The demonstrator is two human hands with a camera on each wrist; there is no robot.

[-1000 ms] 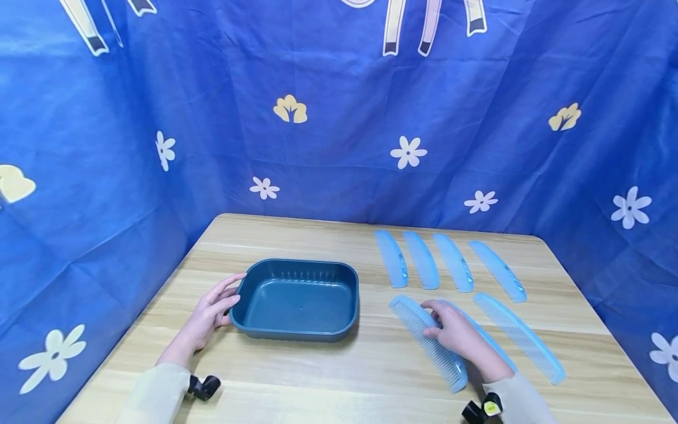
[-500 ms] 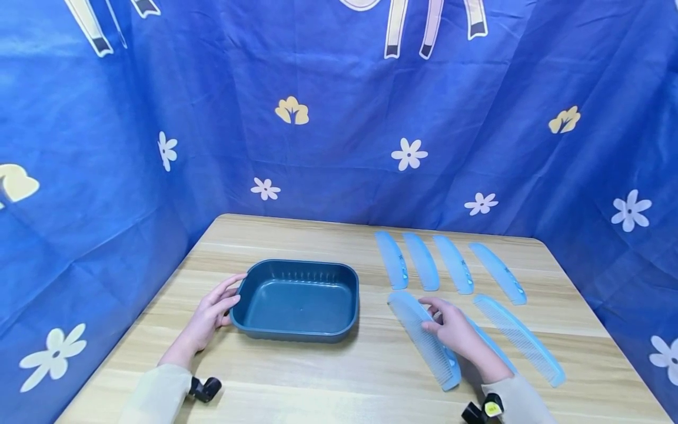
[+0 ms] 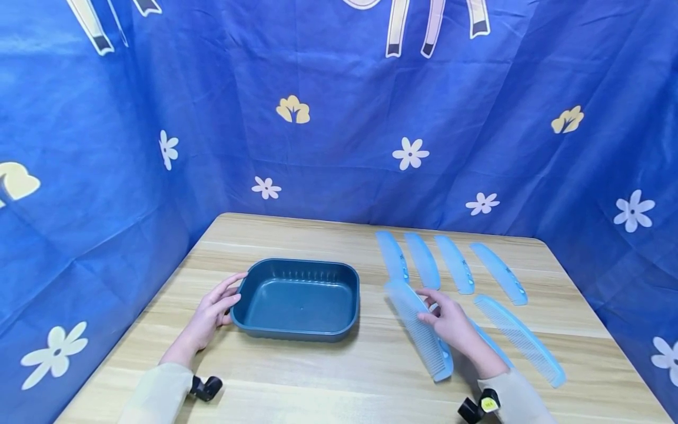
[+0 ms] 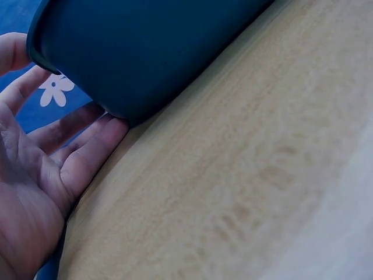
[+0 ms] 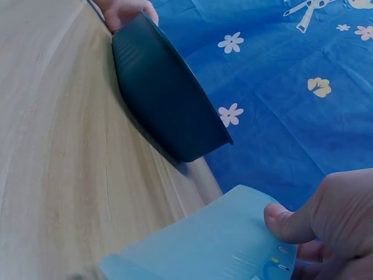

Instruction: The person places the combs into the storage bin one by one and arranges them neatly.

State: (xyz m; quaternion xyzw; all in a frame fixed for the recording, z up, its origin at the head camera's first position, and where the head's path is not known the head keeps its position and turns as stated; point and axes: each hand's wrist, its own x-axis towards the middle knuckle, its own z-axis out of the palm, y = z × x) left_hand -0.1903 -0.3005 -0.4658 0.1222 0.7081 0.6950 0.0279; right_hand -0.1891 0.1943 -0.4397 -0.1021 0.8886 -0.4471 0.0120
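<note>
My right hand (image 3: 450,321) pinches a translucent blue comb (image 3: 415,330) between thumb and fingers, on its right long edge. In the right wrist view the thumb lies on the face of that comb (image 5: 210,239), which is tilted. A dark teal plastic basin (image 3: 296,336) stands at the table's middle left with nothing in it. At its left end rests my left hand (image 3: 206,315), fingers fairly straight against the rim and wall. From the left wrist, extended fingertips touch the outside of the basin (image 4: 140,64) near its bottom corner.
Behind my right hand several blue combs (image 3: 422,261) lie in a row on the wooden table (image 3: 296,383). One more comb (image 3: 487,341) is partly covered by my right forearm, with another comb (image 3: 521,341) to its right. A blue patterned cloth (image 3: 339,141) surrounds the table.
The pinched comb has risen and shifted slightly left and away from me, its far end now overlapping a back-row comb. My right hand moved with it; the left hand and basin stay put.
</note>
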